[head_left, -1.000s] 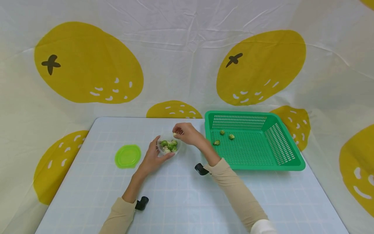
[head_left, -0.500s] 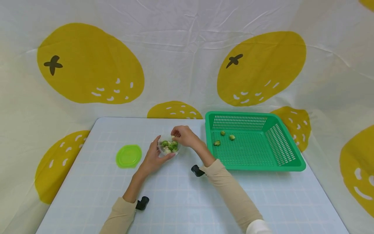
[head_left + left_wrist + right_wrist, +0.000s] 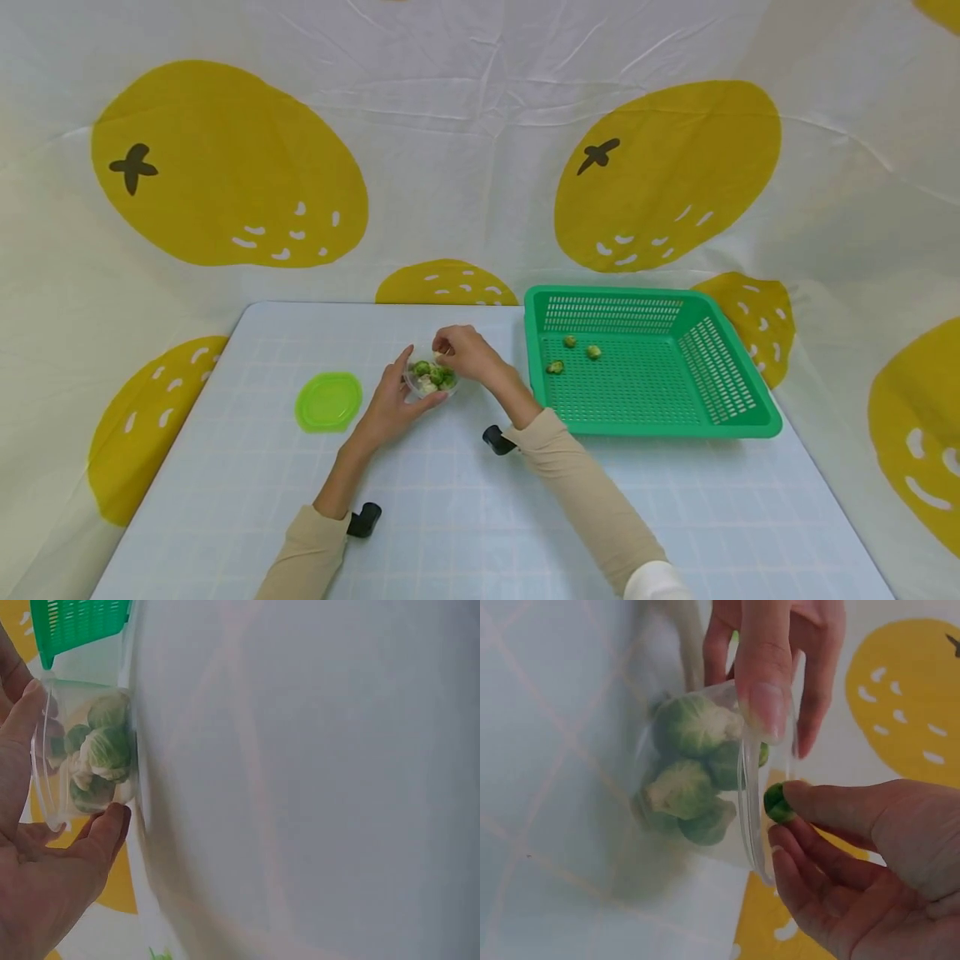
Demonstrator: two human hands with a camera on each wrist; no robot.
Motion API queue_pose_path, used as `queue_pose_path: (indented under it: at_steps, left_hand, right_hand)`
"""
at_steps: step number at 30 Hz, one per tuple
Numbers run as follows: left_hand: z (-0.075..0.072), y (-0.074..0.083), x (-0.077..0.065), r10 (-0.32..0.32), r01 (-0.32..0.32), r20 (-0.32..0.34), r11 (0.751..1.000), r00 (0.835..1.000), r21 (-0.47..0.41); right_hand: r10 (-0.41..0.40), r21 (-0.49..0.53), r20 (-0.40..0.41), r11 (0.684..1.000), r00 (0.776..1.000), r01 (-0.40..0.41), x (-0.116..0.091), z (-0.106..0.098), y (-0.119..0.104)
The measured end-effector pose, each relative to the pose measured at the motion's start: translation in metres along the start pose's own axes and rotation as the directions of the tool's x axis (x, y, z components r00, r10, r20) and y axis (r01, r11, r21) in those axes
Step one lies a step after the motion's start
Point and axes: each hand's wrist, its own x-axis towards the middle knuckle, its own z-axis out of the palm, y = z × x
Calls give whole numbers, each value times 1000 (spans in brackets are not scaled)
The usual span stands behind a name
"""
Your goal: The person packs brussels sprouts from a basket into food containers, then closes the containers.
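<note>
My left hand (image 3: 390, 404) steadies a small clear plastic tub (image 3: 733, 853) on the table, thumb on its near side and fingers on its left. Several green Brussels sprouts (image 3: 679, 787) lie inside, visible through the wall. Over the tub's right rim, my right hand (image 3: 471, 354) pinches another Brussels sprout (image 3: 778, 804) between thumb and fingertips. In the right wrist view that sprout is right at the tub's mouth, partly covered by the thumb. In the left wrist view, left fingers (image 3: 101, 832) touch the tub's lower side.
A bright green lid (image 3: 328, 402) lies flat left of the tub. To the right stands a large green plastic basket (image 3: 652, 429) with 3 more sprouts (image 3: 594, 352) at its left side. A cloth printed with yellow fruit (image 3: 225, 162) hangs behind the table (image 3: 450, 517).
My right hand has moved slightly left and down, bringing the pinched sprout from beside the rim to over the tub. The left hand and tub have stayed in place.
</note>
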Motion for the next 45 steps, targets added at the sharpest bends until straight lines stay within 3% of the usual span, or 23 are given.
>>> queue_pose_path:
  at_steps: [11, 24, 32, 41, 45]
  left_hand:
    - [1, -3, 1, 14, -14, -1, 999, 1000, -45]
    - [2, -3, 1, 2, -1, 6, 997, 1000, -77]
    - [1, -3, 2, -10, 10, 8, 997, 1000, -72]
    - [1, -1, 2, -19, 20, 12, 998, 1000, -56]
    - [1, -2, 2, -16, 17, 14, 998, 1000, -64]
  right_hand:
    - [42, -113, 8, 993, 999, -41, 6, 12, -4]
    - [6, -166, 32, 986, 999, 0, 7, 16, -4]
    - [-30, -143, 37, 989, 999, 35, 1, 8, -7]
    - [17, -122, 55, 992, 998, -10, -8, -8, -12]
    - [-8, -120, 28, 993, 1000, 12, -14, -18, -15]
